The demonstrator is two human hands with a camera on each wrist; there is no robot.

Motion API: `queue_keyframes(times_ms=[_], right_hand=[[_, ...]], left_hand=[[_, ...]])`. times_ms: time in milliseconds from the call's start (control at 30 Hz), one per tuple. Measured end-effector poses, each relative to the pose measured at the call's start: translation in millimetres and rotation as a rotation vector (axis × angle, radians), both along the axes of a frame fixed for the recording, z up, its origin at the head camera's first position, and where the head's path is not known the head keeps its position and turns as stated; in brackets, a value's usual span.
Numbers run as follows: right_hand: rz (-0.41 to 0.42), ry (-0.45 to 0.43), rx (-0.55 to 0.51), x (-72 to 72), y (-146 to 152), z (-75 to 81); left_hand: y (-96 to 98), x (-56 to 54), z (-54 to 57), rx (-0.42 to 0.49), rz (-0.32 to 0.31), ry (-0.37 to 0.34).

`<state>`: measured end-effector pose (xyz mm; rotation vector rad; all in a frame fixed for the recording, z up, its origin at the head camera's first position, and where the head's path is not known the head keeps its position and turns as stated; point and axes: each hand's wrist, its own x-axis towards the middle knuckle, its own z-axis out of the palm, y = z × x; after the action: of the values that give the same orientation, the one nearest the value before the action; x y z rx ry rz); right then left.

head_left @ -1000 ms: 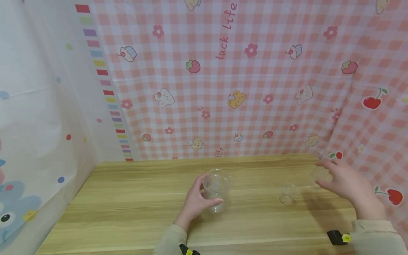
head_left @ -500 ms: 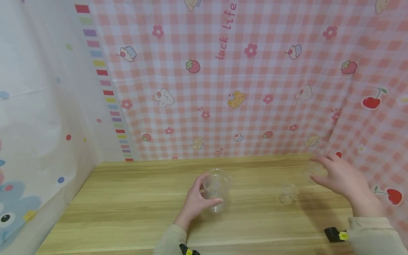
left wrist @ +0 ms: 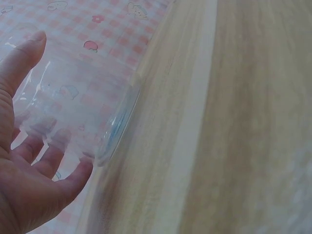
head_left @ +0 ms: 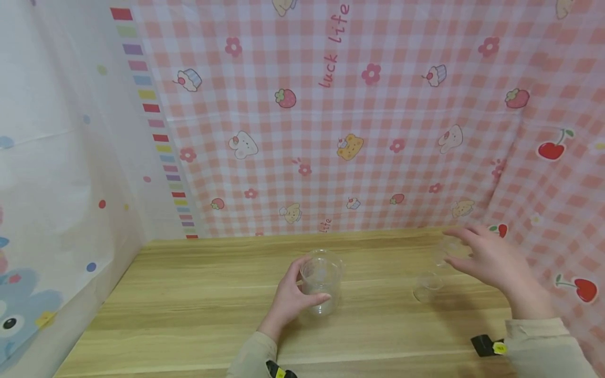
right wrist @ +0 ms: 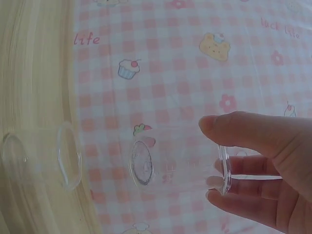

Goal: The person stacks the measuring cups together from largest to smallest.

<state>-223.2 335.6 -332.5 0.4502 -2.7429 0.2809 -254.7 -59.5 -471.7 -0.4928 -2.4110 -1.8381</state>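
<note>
A large clear plastic cup (head_left: 326, 278) stands upright on the wooden table, and my left hand (head_left: 294, 299) grips it from the left side. In the left wrist view, the fingers and thumb curve round the cup's wall (left wrist: 83, 102). My right hand (head_left: 491, 260) is raised over the table's right side. Between its thumb and fingers it holds a smaller clear cup (right wrist: 183, 161) by the rim end, base downward. Another small clear cup (head_left: 429, 287) stands on the table just below and a little left of the held one. Being transparent, the cups have faint outlines.
The wooden tabletop (head_left: 198, 294) ends at the back against a pink checked cloth (head_left: 264, 178). A similar cloth (head_left: 567, 210) closes the right side, near the right hand. A white patterned cloth (head_left: 56, 157) hangs at the left.
My right hand has moved left, carrying the small cup toward the place above the standing small cup. The left hand and the large cup have stayed put.
</note>
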Motion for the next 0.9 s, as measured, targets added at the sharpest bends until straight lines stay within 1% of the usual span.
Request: queue_keyframes(times_ms=[500,900], right_hand=[[0.072,0.037,0.012,-5.1,-20.0,0.5],[0.163,0.049,0.004,-7.7,-35.9,1.6]], left_hand=[[0.6,-1.1,-0.6,-0.007,0.006,0.013],[-0.1,-1.8,-2.3,0.005,-0.001,0.016]])
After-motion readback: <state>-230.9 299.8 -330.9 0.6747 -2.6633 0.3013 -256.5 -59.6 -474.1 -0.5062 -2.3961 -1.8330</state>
